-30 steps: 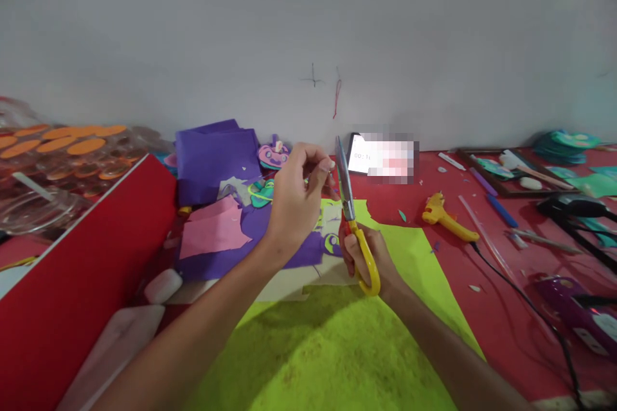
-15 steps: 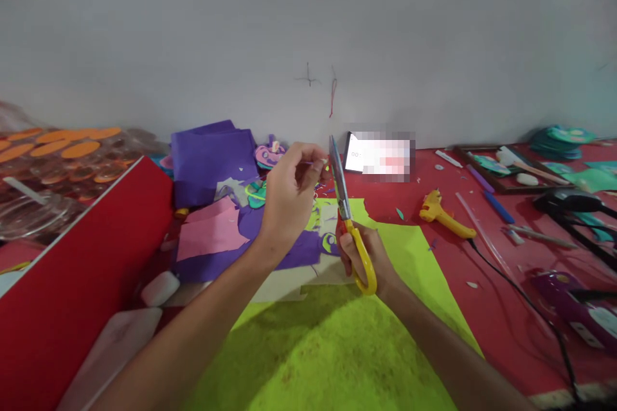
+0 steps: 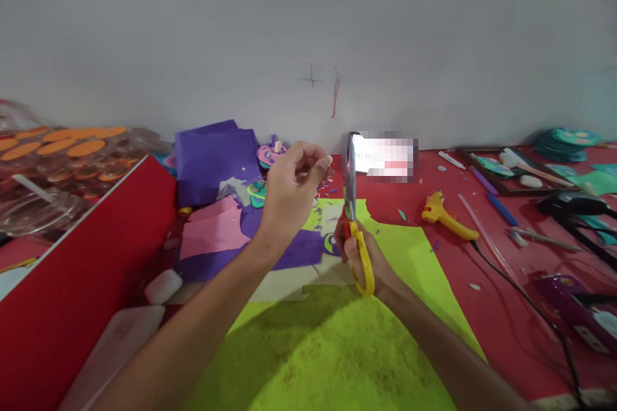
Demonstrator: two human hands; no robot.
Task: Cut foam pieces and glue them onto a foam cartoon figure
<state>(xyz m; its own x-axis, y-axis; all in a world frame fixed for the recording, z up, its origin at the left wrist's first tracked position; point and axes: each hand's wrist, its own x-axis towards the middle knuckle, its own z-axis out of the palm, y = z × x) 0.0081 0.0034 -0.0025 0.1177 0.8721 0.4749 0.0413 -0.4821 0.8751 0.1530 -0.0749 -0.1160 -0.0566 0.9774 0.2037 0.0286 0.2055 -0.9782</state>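
Observation:
My right hand (image 3: 362, 250) grips a pair of scissors (image 3: 362, 263) with yellow and red handles, its blades pointing up and away from me. Just left of the blades, my left hand (image 3: 295, 189) is raised with thumb and forefinger pinched together; whatever sits between the fingertips is too small to make out. Under both hands lie a purple sheet (image 3: 301, 250), a pink sheet (image 3: 212, 231) and a large yellow-green sheet (image 3: 299, 347). A small purple and green cut-out (image 3: 331, 243) rests beside my right hand, partly hidden by it.
A yellow glue gun (image 3: 448, 215) with a black cord lies to the right, near pens (image 3: 501, 209) and a dark tray (image 3: 530, 191). A lit phone (image 3: 380, 157) leans on the back wall. On the left stand a red partition (image 3: 91, 270) and orange-lidded containers (image 3: 87, 148).
The scissors have turned more upright and their blades have shifted right, away from my left fingertips. My left hand stays nearly in place, still pinched. The view has shifted slightly.

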